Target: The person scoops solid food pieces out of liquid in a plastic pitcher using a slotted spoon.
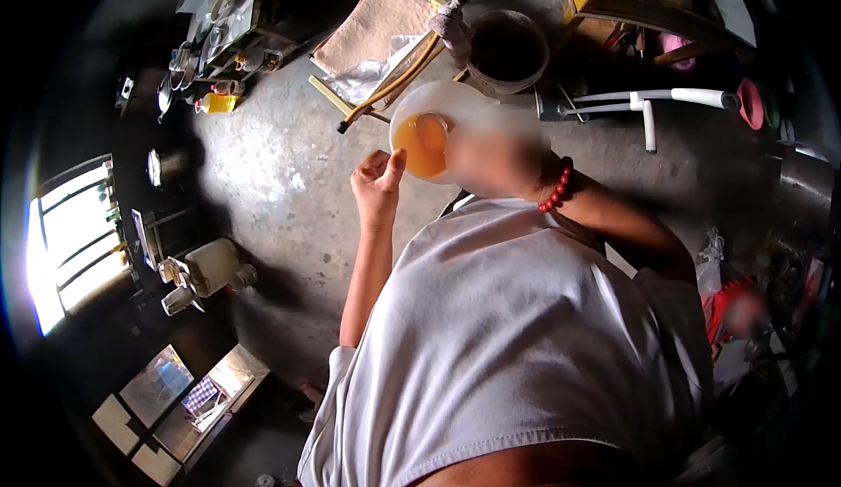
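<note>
Over the grey concrete floor [289,163], the person holds a white bowl [438,106] out in front of the white shirt [526,338], and orange liquid [422,144] pools in its lower side, since the bowl is tipped toward the body. On the bowl's left edge, the left hand [378,182] has its fingers curled in, with the thumb tip pressed against the rim right beside the liquid; it pinches the rim rather than lying loose. On the other side, the right hand [495,161] is a blurred patch against the bowl's right flank (its fingers cannot be made out), so I cannot tell whether it grips the bowl or only steadies it. A red bead bracelet [558,187] circles that wrist. Just beyond the bowl stands a dark round bucket [506,49], and to its left a low wooden stool [377,40] carries a folded pinkish cloth [377,18] and a crumpled clear plastic sheet [377,74]. A white pipe frame [648,100] lies on the floor to the right of the bucket. Far left, a bright window [74,242] glares, with a pale plastic jug [210,264] near it.
</note>
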Demonstrator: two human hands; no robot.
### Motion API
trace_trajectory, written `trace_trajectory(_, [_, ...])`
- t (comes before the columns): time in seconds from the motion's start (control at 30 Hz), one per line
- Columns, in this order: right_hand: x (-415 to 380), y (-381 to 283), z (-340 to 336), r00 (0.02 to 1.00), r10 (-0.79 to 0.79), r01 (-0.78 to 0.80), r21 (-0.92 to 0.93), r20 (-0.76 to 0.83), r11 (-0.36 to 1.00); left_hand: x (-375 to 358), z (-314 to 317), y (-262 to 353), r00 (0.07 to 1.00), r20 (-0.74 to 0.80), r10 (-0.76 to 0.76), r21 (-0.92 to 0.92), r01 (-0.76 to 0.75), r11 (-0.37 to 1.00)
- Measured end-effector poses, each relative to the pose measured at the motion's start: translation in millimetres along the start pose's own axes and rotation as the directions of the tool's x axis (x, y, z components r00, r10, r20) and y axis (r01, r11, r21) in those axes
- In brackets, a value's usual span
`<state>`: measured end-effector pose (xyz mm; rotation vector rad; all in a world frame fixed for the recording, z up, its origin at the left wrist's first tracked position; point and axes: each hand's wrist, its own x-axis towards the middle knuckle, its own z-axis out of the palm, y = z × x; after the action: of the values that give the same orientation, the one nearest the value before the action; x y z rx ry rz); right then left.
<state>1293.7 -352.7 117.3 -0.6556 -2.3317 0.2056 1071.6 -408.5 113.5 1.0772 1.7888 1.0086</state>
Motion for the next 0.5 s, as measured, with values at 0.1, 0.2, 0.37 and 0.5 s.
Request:
trace_trajectory(0.1, [-11.0,0.5,8.2,0.989,0.064,-0.084,0.156,0.132,0.984,-0.8,-1.0,-1.8,1.000,0.007,0.010,-0.034,-0.010,0.999])
trace_trajectory(0.2, [-14.1,-1.4,19.3,0.926,0.314,-0.308,0.901,0.210,0.306,-1.1,-2.3,0.2,1.000,0.009,0.017,-0.022,-0.017,1.000])
trace_trajectory(0.37, [-21.0,-0.6,27.1,0.850,0.423,-0.415,0.893,0.313,0.172,-2.9,-1.9,7.1,1.000,0.007,-0.002,0.011,0.002,1.000])
trace_trajectory(0.5, [-20.4,0.0,21.2,0.826,0.502,-0.376,0.915,0.257,0.150,-3.3,-3.1,11.9,0.999,0.020,0.025,-0.011,-0.025,1.000])
